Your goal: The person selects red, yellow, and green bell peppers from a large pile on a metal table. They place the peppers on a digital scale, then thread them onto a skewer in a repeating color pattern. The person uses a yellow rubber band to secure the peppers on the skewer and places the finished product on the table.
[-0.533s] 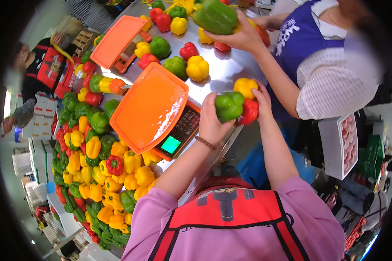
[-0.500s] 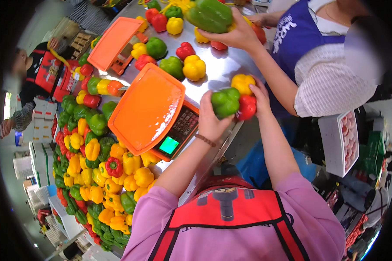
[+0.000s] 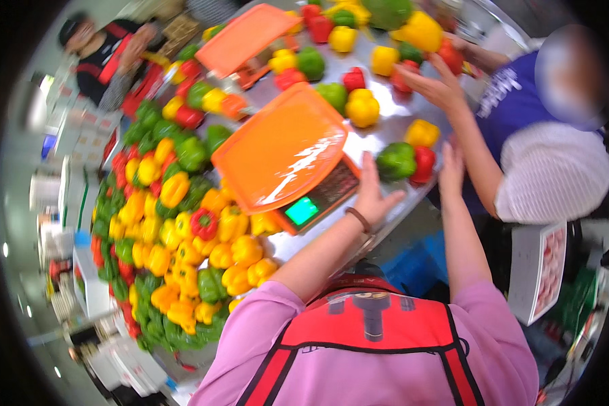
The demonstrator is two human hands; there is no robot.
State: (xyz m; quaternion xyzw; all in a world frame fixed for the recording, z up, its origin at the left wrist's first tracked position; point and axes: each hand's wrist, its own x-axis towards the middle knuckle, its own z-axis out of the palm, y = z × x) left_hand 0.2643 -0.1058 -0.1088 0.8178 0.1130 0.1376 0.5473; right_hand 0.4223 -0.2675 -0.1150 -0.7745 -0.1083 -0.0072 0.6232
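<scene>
A green bell pepper (image 3: 396, 161), a yellow bell pepper (image 3: 423, 134) and a red bell pepper (image 3: 423, 164) sit grouped at the near edge of the metal table (image 3: 389, 135). My left hand (image 3: 377, 193) is open just left of the green pepper, its fingers and thumb spread, with nothing in it. On the other side my right hand (image 3: 451, 172), also open, has its fingers stretched up beside the red pepper; whether it touches is hard to tell. An orange-topped scale (image 3: 284, 145) with a lit green display stands left of my left hand.
A big heap of mixed peppers (image 3: 176, 250) fills the left. Loose peppers and a second orange scale (image 3: 250, 37) lie farther back. At the right, a co-worker's hand (image 3: 440, 88) reaches over the table. Another person (image 3: 111, 61) stands far left. A white crate (image 3: 538, 271) is lower right.
Both my hands have let go of the green, yellow and red peppers, which now rest on the table. The co-worker's hand has left the large green pepper. The view has shifted.
</scene>
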